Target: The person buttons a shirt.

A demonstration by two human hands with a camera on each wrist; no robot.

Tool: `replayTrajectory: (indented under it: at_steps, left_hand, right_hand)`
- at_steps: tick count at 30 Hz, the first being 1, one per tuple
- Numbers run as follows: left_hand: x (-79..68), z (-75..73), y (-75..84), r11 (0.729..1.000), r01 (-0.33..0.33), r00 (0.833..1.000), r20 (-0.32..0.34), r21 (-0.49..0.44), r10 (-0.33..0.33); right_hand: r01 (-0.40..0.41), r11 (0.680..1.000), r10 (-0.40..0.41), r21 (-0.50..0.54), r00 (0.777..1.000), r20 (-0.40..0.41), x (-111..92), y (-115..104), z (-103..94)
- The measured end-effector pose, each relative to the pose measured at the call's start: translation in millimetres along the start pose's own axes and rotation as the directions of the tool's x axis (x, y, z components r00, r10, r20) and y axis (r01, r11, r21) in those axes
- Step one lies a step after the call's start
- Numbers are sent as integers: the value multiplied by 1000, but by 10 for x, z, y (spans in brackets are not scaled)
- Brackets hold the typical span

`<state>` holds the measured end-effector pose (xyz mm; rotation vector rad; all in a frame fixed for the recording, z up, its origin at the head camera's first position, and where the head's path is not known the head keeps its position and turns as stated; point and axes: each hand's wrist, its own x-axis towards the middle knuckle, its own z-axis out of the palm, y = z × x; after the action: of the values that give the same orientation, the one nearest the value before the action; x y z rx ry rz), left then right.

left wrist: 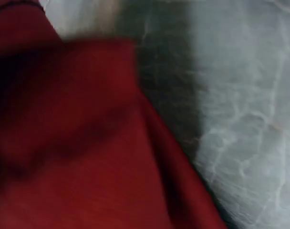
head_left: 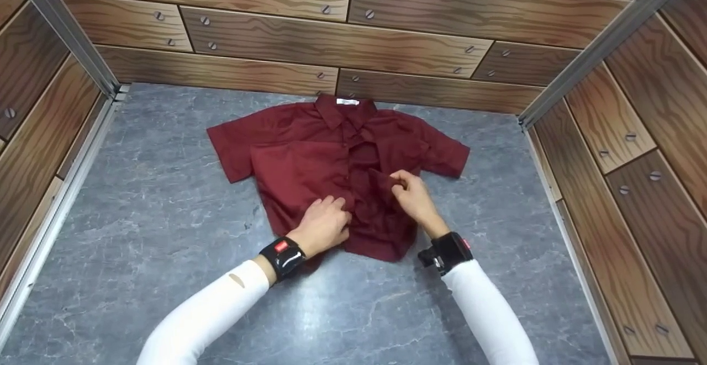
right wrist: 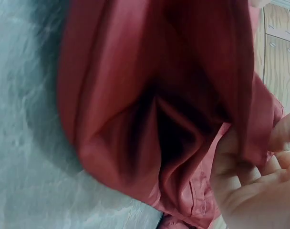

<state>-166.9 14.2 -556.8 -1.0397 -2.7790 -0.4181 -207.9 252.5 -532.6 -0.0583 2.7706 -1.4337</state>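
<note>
A dark red short-sleeved shirt [head_left: 298, 172] lies front up with its collar at the far side and its front partly undone. My right hand [head_left: 411, 196] pinches the edge of the right front panel and holds it lifted. In the right wrist view, the right hand [right wrist: 259, 181] has that edge between thumb and fingers, with the cloth [right wrist: 107, 95] hanging in folds. At the middle front, my left hand [head_left: 326, 224] grips the other panel near its edge, fingers bent over the cloth. Red fabric [left wrist: 88, 133] fills much of the left wrist view, blurred; the left fingers are hidden there.
The shirt lies on a grey marbled surface [head_left: 165, 216]. Wood-patterned panels stand at the back [head_left: 276, 33], left and right [head_left: 602, 188], with metal posts [head_left: 607, 39] at the corners. A white label [head_left: 348, 101] shows inside the collar.
</note>
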Motion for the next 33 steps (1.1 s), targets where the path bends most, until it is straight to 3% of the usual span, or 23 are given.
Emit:
replayTrajectory:
  at_steps: [2, 4, 5, 7, 8, 9, 10, 11, 12, 13, 14, 15, 16, 19, 20, 21, 22, 23, 25, 27, 29, 31, 33]
  left_hand:
    - [21, -68, -37, 987, 16, 1000, 2, -160, -16]
    - [43, -158, -65, 935, 23, 1000, 5, -354, -22]
    - [52, -203, -77, 890, 5, 1000, 11, -456, 0]
    - [57, -290, -89, 762, -50, 994, 46, -646, 104]
    - [56, -327, -90, 692, -71, 980, 79, -719, 183]
    - [53, -356, -89, 618, -71, 957, 122, -783, 265]
    - [45, -375, -90, 555, -51, 922, 174, -830, 346]
    - [34, -384, -95, 516, -18, 880, 231, -857, 414]
    - [23, -389, -101, 506, 17, 839, 288, -862, 462]
    - [13, -383, -110, 511, 44, 806, 333, -858, 490]
    - [4, -374, -122, 531, 60, 790, 366, -845, 493]
    - [-3, -361, -140, 556, 68, 795, 382, -828, 471]
    - [-7, -347, -160, 583, 68, 819, 379, -810, 430]
    - [7, -295, -237, 711, 52, 945, 264, -701, 191]
    - [10, -281, -271, 773, 75, 974, 212, -630, 78]
    - [10, -266, -308, 819, 132, 984, 173, -559, -41]
    - [6, -248, -351, 848, 201, 978, 148, -490, -146]
    - [-4, -229, -400, 866, 275, 961, 144, -417, -236]
    - [-35, -188, -507, 869, 396, 916, 195, -296, -351]
    - [-65, -144, -620, 858, 463, 874, 277, -223, -400]
    - [-75, -107, -733, 857, 478, 853, 332, -191, -402]
    - [-61, -92, -838, 860, 476, 847, 359, -183, -392]
    - [-29, -98, -932, 864, 469, 849, 362, -181, -385]
  right_hand:
    - [-5, 1000, 5, -5, 1000, 4, -3, 6, -17]
    - [-10, 1000, 10, -7, 1000, 1, 2, 17, -34]
    - [-12, 1000, 12, -6, 1000, 2, 4, 25, -41]
    - [-17, 1000, 17, -3, 1000, 3, 8, 40, -50]
    - [-21, 1000, 21, -1, 1000, 1, 10, 47, -52]
    - [-19, 1000, 19, -8, 1000, 1, 12, 52, -52]
    - [-16, 1000, 17, -15, 1000, 2, 11, 55, -52]
    - [-16, 1000, 16, -25, 1000, 2, 9, 56, -51]
    - [-16, 999, 16, -38, 1000, 5, 7, 56, -48]
    - [-12, 999, 12, -49, 1000, 12, 4, 53, -44]
    - [-4, 998, 5, -60, 1000, 20, 2, 52, -41]
    - [2, 998, 0, -66, 1000, 29, 0, 51, -38]
    - [3, 998, -1, -68, 999, 35, -3, 50, -36]
    - [1, 998, 0, -59, 1000, 21, 0, 45, -35]
    - [-3, 998, 3, -55, 1000, 6, 2, 44, -37]
    - [-7, 999, 6, -45, 1000, -8, 2, 39, -39]
    - [-7, 999, 6, -36, 1000, -22, -1, 31, -43]
    - [-3, 1000, 2, -18, 999, -33, -7, 20, -44]
    - [18, 998, -17, 55, 1000, -18, -38, -18, -38]
    - [52, 985, -61, 164, 997, 50, -95, -69, -21]
    - [73, 959, -123, 275, 978, 167, -178, -128, 6]
    - [53, 918, -196, 393, 922, 334, -273, -181, 50]
    - [25, 902, -262, 431, 825, 501, -374, -223, 104]
